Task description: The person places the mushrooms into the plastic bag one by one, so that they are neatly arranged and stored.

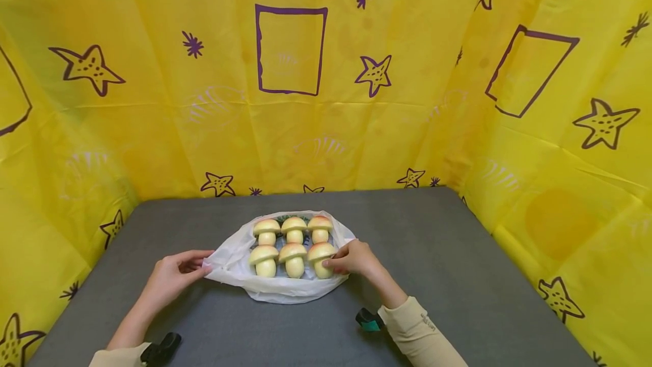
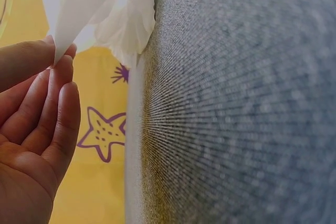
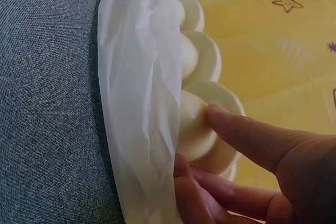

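A white plastic bag [image 1: 234, 254] lies spread open on the grey table. Inside it stand several toy mushrooms [image 1: 294, 262] in two rows, cream with reddish tops. My left hand [image 1: 175, 276] pinches the bag's left corner between thumb and fingertips, clearly seen in the left wrist view, where the bag [image 2: 86, 9] hangs from the pinch. At the opposite side, my right hand [image 1: 356, 259] holds the front right mushroom [image 1: 320, 254]. The right wrist view has the thumb on that mushroom [image 3: 197, 129] and the other fingers lower down by the bag's edge, partly hidden.
The grey table [image 1: 407, 231] extends around the bag on all sides. Yellow cloth [image 1: 290, 146] with purple stars and frames hangs along the back and both sides. A black strap piece [image 1: 162, 350] sits by the left sleeve, and another [image 1: 368, 319] by the right sleeve.
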`<state>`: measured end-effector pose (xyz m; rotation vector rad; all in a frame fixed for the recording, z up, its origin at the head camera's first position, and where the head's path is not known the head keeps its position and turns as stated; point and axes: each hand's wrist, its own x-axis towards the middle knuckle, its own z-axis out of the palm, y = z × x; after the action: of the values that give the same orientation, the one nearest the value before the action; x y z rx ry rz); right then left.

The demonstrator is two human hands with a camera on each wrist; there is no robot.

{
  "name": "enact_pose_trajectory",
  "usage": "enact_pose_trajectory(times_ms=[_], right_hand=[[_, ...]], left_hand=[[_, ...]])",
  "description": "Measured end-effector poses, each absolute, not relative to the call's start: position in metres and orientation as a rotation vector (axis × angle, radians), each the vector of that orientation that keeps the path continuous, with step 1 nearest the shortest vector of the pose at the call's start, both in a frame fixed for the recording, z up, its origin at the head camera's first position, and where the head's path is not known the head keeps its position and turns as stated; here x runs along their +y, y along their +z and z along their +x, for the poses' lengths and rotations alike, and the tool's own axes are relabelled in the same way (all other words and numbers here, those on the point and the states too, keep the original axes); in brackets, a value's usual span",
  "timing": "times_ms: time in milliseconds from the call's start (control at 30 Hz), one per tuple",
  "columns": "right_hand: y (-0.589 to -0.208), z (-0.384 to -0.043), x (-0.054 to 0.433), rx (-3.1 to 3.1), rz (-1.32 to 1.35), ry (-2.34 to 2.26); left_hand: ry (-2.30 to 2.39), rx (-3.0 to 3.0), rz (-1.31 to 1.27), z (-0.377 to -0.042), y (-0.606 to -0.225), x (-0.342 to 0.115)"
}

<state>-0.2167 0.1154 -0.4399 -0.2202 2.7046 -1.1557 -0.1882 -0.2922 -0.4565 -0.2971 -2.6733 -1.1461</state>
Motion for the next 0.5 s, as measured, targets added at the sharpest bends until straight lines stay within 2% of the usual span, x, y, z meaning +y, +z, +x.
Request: enact_pose_trajectory(times_ms=[500], right_hand=[[-0.4405,-0.2155,0.1191,2.651,-0.300,-1.167]], left_hand=[[-1.149,-2.681,-0.296,-0.1871,-0.4546,-0.2902]])
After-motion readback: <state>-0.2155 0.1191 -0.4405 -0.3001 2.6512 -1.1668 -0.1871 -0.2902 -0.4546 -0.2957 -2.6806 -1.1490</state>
